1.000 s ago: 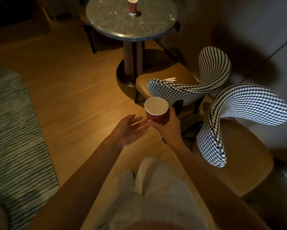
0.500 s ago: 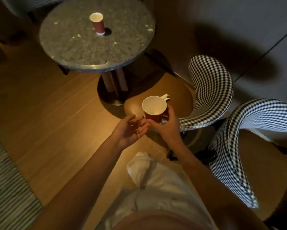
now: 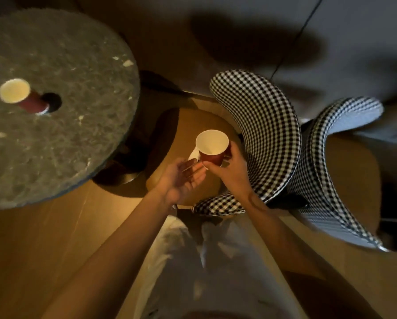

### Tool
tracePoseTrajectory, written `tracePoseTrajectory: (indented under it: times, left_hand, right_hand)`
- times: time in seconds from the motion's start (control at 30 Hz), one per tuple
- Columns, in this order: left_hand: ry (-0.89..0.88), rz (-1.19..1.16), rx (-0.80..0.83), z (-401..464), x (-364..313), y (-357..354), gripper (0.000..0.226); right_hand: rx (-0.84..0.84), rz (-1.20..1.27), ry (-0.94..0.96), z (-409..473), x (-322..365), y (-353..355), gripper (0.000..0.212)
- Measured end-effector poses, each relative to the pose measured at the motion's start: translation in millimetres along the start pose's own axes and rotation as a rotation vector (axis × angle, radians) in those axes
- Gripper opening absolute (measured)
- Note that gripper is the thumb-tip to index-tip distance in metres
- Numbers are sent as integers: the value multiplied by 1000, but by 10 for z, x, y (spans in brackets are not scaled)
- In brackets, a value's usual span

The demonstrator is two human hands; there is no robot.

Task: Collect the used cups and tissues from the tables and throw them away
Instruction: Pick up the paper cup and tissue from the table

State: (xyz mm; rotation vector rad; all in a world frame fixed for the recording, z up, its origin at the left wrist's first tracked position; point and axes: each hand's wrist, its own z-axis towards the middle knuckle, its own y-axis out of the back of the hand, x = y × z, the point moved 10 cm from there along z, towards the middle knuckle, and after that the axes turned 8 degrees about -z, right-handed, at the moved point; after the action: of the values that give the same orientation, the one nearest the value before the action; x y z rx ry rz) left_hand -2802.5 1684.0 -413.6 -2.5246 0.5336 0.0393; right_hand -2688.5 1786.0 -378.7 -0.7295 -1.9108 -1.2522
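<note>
Above the tan seat (image 3: 202,125) of a checked chair (image 3: 268,125), the right hand (image 3: 229,171) grips a red cup (image 3: 212,146); the left hand (image 3: 181,180) lies open beside it; at ten o'clock, a second cup (image 3: 20,95) stands on the round stone worktop (image 3: 66,139); wooden floor (image 3: 43,238) below.

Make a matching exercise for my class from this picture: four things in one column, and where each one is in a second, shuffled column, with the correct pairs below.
Things
1. held cup
2. second cup
3. tissue
4. left hand

Places
A. standing on the round table
B. on the chair seat, partly hidden behind a cup
C. gripped in the right hand
D. open, palm up, beside the held cup

Pairs: 1-C, 2-A, 3-B, 4-D
</note>
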Motion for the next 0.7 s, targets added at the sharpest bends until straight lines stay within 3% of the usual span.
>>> tracePoseTrajectory:
  times: [0.33,0.47,0.6,0.7]
  left_hand:
    - [75,398,-19,1044,-684,-223,25]
    - [-135,949,-80,1891,-854,-166,22]
    - [-356,1633,-121,2720,-941,-15,55]
    - [-353,1767,-202,3244,-869,268,71]
  right_hand:
    - [-274,115,-276,583,-619,-252,84]
    - [-381,138,-350,834,-1078,-383,77]
    - [-400,142,-419,1106,-1540,-663,71]
    - [-457,157,-447,1219,-1884,-764,70]
